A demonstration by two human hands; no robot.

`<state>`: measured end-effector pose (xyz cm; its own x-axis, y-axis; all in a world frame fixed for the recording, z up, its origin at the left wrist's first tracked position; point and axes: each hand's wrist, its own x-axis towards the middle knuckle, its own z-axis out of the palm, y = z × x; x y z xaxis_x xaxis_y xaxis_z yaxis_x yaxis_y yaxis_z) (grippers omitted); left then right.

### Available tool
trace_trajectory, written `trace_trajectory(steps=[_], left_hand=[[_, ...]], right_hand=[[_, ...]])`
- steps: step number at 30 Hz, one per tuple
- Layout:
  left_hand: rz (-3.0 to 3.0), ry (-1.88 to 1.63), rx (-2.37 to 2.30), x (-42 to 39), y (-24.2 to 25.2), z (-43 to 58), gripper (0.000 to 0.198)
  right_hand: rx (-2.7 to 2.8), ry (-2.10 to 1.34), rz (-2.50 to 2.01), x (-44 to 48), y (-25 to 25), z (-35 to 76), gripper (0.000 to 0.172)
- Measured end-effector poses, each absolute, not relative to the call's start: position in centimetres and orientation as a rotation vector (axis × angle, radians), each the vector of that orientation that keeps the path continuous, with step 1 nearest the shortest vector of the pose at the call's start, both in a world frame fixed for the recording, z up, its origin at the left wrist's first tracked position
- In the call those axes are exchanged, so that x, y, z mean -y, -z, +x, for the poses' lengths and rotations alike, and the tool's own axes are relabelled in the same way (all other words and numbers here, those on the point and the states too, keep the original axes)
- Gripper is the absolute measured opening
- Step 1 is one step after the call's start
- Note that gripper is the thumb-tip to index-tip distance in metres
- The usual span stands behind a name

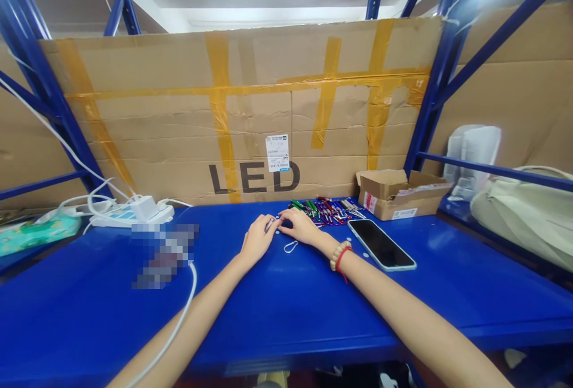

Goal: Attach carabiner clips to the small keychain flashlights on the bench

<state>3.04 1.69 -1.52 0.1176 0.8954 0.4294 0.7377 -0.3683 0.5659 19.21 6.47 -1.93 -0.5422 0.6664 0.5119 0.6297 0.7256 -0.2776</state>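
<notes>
My left hand (258, 236) is closed on a small silver tube-like piece (269, 224), held between thumb and fingers just above the blue tabletop. Fingertips of my right hand (301, 227) are pinched together right beside the end of that piece; what they grip, if anything, is too small to make out. A silver carabiner clip (290, 247) lies on the table just below my right hand. Behind that hand spreads a pile of small metallic tubes (324, 211) in green, red, blue, purple and silver, some with clips.
To the right lies a phone (382, 245), with an open cardboard box (398, 194) behind it. A power strip (147, 215) with white cables sits at the left. Near it is a blurred item (165, 256). A large taped cardboard sheet (179, 131) closes the back between blue shelf posts.
</notes>
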Motion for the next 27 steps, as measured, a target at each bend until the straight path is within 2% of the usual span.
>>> trace_trajectory(steps=[5, 14, 27], left_hand=[[2.209, -1.019, -1.700, -1.0, 1.0, 3.5, 0.027], [2.112, -1.060, -1.819, -0.8, 0.5, 3.7, 0.039], [1.495, -1.490, -1.333, -2.4, 1.5, 3.5, 0.036]], right_hand=[[2.320, -0.183, -0.962, -7.1, 2.3, 18.9, 0.012], [2.291, -0.378, -1.030, -6.3, 2.0, 19.1, 0.007], [2.379, -0.180, -1.214, -5.6, 1.7, 19.0, 0.009]])
